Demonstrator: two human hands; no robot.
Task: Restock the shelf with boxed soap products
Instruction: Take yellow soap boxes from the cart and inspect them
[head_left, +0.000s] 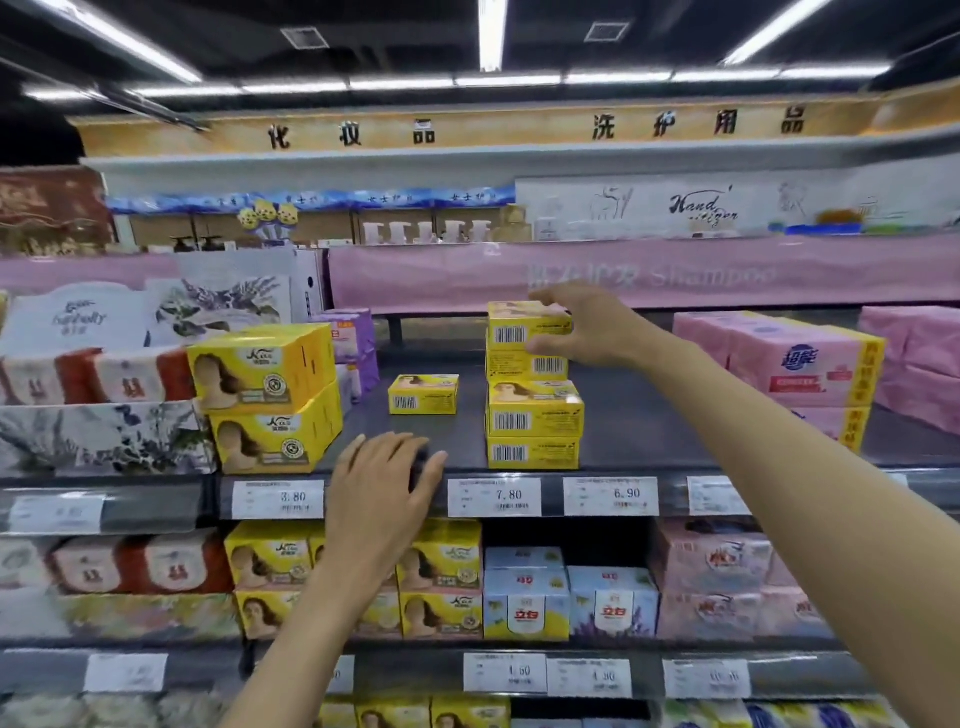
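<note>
My right hand (582, 327) pinches the top yellow soap box (527, 325) on a stack (532, 421) by the shelf's (649, 415) front edge. My left hand (384, 483) rests on that edge; I cannot tell if it holds anything. The cartons look light, stiff and slick, best gripped by the ends. A banner (711, 275) reads "Shampoo"; price tags (493, 496) read 7.80 and 6.90.

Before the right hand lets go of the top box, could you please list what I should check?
1. Right hand grip on top box: fingers and thumb around it, ok.
2. Top box square on stack: right end hidden by the hand, cannot tell.
3. Stack upright: ok.
4. Left hand apart from stack, on shelf edge: ok.
5. Bare shelf between lone box and stack for more: ok.
</note>
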